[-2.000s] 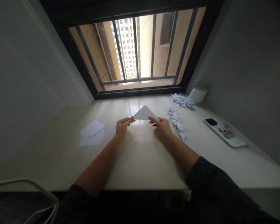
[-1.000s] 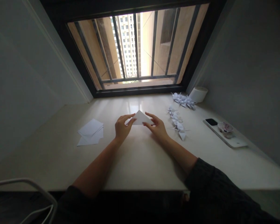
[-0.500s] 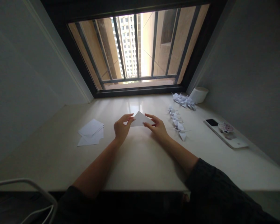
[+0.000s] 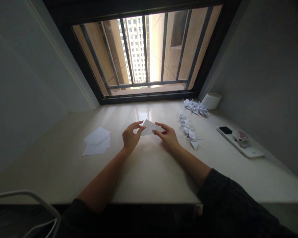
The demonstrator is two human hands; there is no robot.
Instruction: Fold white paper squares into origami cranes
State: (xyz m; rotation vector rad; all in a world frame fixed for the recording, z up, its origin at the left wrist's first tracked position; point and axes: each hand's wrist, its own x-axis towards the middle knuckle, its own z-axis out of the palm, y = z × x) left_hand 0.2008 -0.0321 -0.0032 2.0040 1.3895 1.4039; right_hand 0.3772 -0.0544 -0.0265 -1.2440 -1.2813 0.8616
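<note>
Both forearms reach straight out from the bottom of the view and angle in toward each other over the middle of the desk [image 4: 149,172], wrists low. The sleeves are dark and pushed up, more so on the left arm.

The left hand [image 4: 130,137] is curled, with thumb and fingertips pinched on the left corner of the folded paper triangle [image 4: 149,127]. The right hand [image 4: 167,136] does the same from the other side, index finger stretched along the top and the rest tucked under, clamped on the right end. So both hands are closed on the paper, not open.

The triangle sits between the two hands, about dead center on the desk and a bit toward the window [image 4: 149,53]. Its long edge runs left to right between the hands, and the tip points away from the person at the window. Can't tell if it's resting on the desk or lifted just off it.

Other stuff: a loose stack of white sheets [image 4: 97,140] well off to the left, a row of paper cranes [image 4: 188,131] just beside the right hand, more cranes [image 4: 196,107] further back near a white cup [image 4: 212,100], and a phone [image 4: 239,142] over on the right.
</note>
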